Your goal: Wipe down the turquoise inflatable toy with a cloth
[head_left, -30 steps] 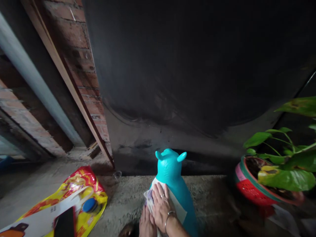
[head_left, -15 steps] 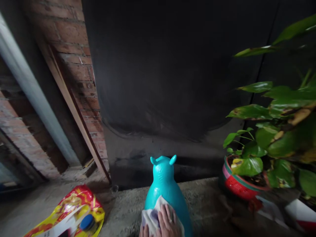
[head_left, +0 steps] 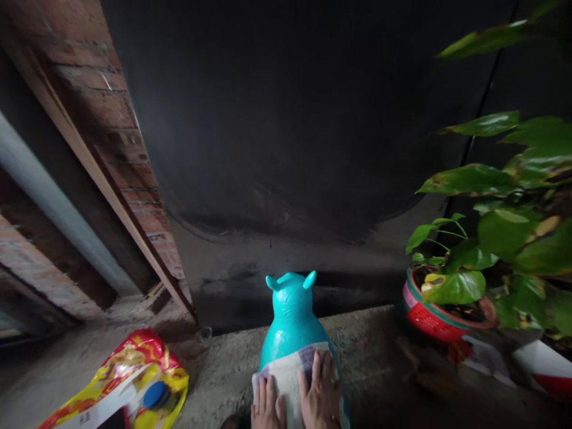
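A turquoise inflatable animal toy (head_left: 292, 310) with two small ears stands on the concrete floor at the lower middle, its head toward the dark panel. Over its back lies a white cloth (head_left: 288, 381) with purple patches, spread out. My left hand (head_left: 268, 405) rests flat on the left part of the cloth, fingers stretched forward. On the cloth's right part lies my right hand (head_left: 320, 393), palm down with the fingers apart. Both hands press the cloth from above; neither is wrapped round it. The toy's lower body is hidden by the cloth and my hands.
A red and yellow plastic bag (head_left: 147, 357) lies at the lower left, with a blue-capped bottle (head_left: 155, 395) on it. A leafy plant in a red pot (head_left: 429, 316) stands at the right. Behind the toy rises a black panel (head_left: 286, 131); a wooden plank (head_left: 107, 185) leans left.
The cloth has been spread wider over the toy's back. My left hand has come further into view, and my right hand has shifted right with fingers more spread. The view has tilted slightly.
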The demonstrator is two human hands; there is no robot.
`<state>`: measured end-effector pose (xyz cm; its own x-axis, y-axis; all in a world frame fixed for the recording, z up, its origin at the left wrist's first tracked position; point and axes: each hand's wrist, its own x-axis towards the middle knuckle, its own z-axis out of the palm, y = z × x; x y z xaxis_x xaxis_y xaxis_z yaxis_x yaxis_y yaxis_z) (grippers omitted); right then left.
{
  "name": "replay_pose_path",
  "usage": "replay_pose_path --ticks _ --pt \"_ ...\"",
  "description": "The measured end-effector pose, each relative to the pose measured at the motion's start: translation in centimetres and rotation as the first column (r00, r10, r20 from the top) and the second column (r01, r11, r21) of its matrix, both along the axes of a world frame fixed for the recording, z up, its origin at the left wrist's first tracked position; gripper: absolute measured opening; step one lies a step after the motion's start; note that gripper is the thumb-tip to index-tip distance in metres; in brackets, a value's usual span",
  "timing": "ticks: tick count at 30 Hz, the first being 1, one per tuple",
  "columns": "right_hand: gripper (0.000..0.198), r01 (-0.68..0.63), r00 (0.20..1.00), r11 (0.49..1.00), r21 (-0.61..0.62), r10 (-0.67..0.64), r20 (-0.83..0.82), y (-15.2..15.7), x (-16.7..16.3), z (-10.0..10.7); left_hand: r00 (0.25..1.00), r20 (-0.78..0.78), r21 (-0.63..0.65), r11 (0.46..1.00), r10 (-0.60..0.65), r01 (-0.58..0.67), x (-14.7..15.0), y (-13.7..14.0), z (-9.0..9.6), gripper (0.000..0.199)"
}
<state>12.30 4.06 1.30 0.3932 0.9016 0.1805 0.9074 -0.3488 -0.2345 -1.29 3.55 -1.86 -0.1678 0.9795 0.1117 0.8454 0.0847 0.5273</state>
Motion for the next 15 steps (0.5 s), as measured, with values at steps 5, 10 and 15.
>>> replay_pose_path --ticks 5,10,15 --pt "0.064 -0.131 0.991 0.987 -0.092 0.128 -0.042 4.8 2.0 1.3 0.994 0.075 -0.111 0.990 -0.076 0.084 0.9 3.6 3.2 0.062" --pt "0.069 -0.172 0.982 0.980 -0.101 0.163 -0.091 7.2 2.8 1.3 0.985 0.164 -0.088 0.993 -0.061 0.076 1.6 5.0 4.3 0.062" --pt "0.064 -0.127 0.991 0.990 -0.063 0.123 -0.061 7.0 1.9 1.0 0.990 0.107 -0.086 0.992 -0.088 0.097 1.1 5.4 3.6 0.062"
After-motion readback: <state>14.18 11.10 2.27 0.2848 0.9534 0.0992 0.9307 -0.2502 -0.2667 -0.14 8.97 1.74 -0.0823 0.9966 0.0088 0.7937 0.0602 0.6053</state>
